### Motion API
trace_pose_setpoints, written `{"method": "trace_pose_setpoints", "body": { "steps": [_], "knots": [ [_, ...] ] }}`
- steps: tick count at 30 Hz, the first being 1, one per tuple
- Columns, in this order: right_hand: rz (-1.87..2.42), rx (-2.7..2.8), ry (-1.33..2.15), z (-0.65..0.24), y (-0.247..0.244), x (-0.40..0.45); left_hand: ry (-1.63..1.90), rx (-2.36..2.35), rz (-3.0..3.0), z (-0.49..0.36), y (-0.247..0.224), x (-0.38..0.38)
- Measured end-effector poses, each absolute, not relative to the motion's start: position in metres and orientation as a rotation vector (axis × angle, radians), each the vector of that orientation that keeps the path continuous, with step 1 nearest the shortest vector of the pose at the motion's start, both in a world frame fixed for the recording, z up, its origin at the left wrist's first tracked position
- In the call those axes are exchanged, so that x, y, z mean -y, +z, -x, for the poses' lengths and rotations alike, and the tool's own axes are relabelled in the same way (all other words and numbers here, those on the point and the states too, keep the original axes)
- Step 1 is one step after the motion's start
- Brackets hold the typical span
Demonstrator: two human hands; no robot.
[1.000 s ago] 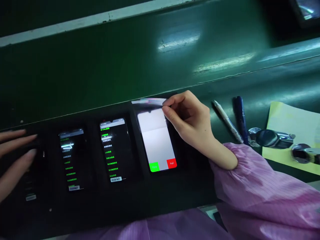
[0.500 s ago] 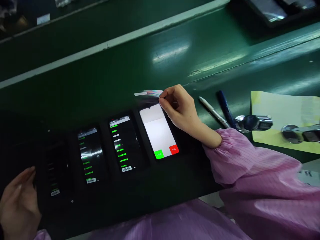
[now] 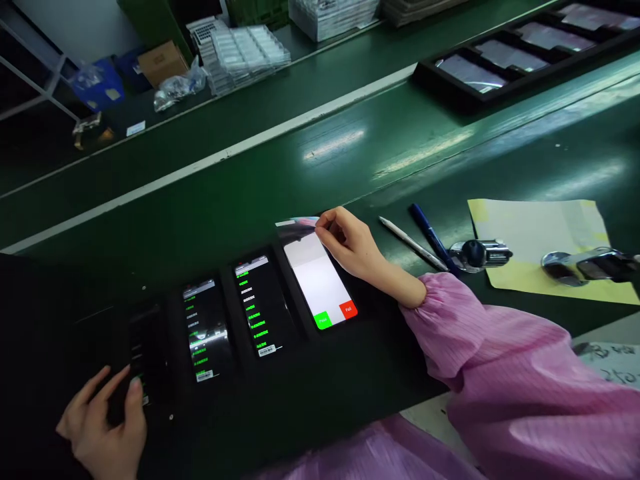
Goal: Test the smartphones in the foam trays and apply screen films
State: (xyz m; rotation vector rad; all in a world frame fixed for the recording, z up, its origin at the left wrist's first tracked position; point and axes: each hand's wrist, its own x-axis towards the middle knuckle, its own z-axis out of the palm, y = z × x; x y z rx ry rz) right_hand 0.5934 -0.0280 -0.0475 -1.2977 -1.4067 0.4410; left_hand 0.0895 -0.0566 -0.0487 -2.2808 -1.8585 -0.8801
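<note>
Four phones would be too many to count, so several phones lie in a slanting row on the dark green bench. The rightmost phone (image 3: 320,280) glows white, with a green and a red button along its bottom. Over its top edge, a thin shiny film (image 3: 303,222) is pinched between the thumb and fingers of my right hand (image 3: 350,247). Two black-screened phones (image 3: 261,307) (image 3: 205,333) beside it show lines of green text. My left hand (image 3: 103,427), fingers apart, is at the lower end of the dim leftmost phone (image 3: 149,353); whether it touches is unclear.
Right of my hand lie a white pen (image 3: 413,243), a blue marker (image 3: 431,237), metal fixtures (image 3: 480,255) and a yellow-edged sheet (image 3: 540,227). A black tray (image 3: 487,99) holding phones stands at the back right. Clear plastic trays (image 3: 250,53) and a cardboard box (image 3: 163,63) sit behind.
My left hand has moved right to the leftmost phone, its fingers spreading. My right hand still pinches the film, now lower over the phone's top. The view has shifted, showing more of the back.
</note>
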Motion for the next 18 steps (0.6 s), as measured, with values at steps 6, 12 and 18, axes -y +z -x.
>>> {"method": "trace_pose_setpoints", "body": {
  "steps": [6,12,18],
  "knots": [
    [1.383,1.413,0.455,-0.593,-0.053,0.027,-0.857,1.763,2.139,-0.100,-0.055,0.061],
    [1.420,1.744,0.644,-0.610,-0.021,0.060,-0.893,1.645,2.183,-0.089,-0.067,0.061],
    [1.396,2.074,0.577,-0.590,-0.005,0.136,-1.006,1.561,2.175,-0.097,-0.072,0.058]
  ]
}}
